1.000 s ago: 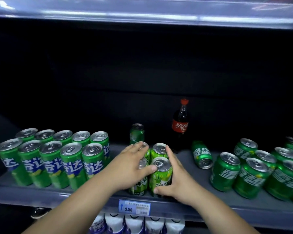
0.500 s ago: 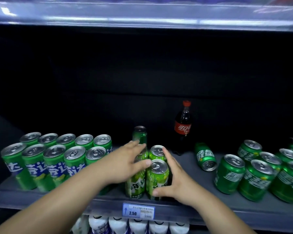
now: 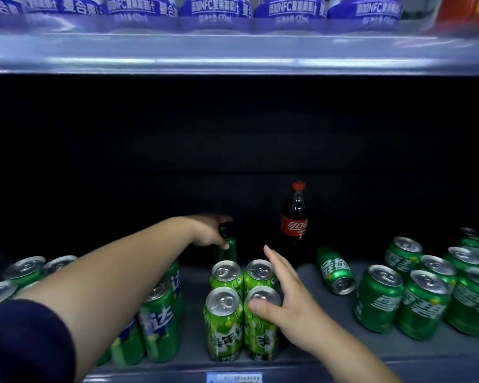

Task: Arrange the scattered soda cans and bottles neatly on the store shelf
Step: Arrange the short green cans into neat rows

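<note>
Light green cans stand in a tight two-by-two block at the shelf's front middle. My right hand rests flat against the block's right side, thumb on the front right can's top, fingers spread. My left hand reaches deep behind the block and grips the top of a lone dark green can at the back. A cola bottle with a red cap stands upright further right at the back. One green can lies on its side beside it.
Rows of green cans fill the shelf's left, partly hidden by my left arm. A loose cluster of green cans stands at the right. The grey shelf has a price tag on its front lip. Blue-labelled bottles line the shelf above.
My left hand left the block's left side and reached back onto the lone can behind it. My right hand loosened and opened against the block. The camera tilted up.
</note>
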`<state>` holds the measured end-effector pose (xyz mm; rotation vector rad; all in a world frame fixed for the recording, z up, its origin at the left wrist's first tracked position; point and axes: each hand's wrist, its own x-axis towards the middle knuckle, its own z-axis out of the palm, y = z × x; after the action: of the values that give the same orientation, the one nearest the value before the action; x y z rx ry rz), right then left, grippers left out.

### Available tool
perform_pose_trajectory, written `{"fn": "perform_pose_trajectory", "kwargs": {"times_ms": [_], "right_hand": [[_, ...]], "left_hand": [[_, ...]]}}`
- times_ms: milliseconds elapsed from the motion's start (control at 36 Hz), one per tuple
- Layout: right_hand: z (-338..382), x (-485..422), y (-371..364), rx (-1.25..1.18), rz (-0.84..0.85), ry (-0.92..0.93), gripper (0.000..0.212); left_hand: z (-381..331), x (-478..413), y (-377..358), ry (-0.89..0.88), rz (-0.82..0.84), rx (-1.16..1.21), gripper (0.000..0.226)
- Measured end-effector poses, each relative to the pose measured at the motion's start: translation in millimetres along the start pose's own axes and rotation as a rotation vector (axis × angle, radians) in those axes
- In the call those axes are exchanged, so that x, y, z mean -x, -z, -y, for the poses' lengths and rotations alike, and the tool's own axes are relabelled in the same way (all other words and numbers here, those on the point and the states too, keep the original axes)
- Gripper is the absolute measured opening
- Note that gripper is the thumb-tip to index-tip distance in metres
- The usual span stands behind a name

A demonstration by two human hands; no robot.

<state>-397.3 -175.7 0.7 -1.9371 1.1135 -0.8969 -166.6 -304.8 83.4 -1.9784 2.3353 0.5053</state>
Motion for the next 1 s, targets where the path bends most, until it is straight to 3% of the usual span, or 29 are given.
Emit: {"fn": "perform_pose_trajectory", "kwargs": {"times_ms": [111,222,389,639,806,1000], "right_hand": [[-7,5,-4,-0.047,-0.054,-0.024,0.099],[-11,13,-4,-0.091,-0.112,-0.046,0.094],[-24,33,15,-0.135,-0.217,-0.036,0.089],[-34,80,92,0.064,-0.467,0.151,0.051],[-60,109,168,0.421,-0.576,0.154,0.042],[-94,121,208,0.539,-0.445,0.081,0.053]], "left_hand": [[-3,-13,-10,-0.027,0.019,0.017,0.081],[-5,-17,-15,-0.096,-0.064,0.045,0.067],[-36,1,-6,-0.196,-0.184,0.029,0.063],[-132,34,-4,-0.410,-0.314,0.066,0.063],[-190,37,-34,-0.409,-0.185,-0.005,0.062],[-221,44,-68,-0.326,-0.073,-0.053,0.065]]}}
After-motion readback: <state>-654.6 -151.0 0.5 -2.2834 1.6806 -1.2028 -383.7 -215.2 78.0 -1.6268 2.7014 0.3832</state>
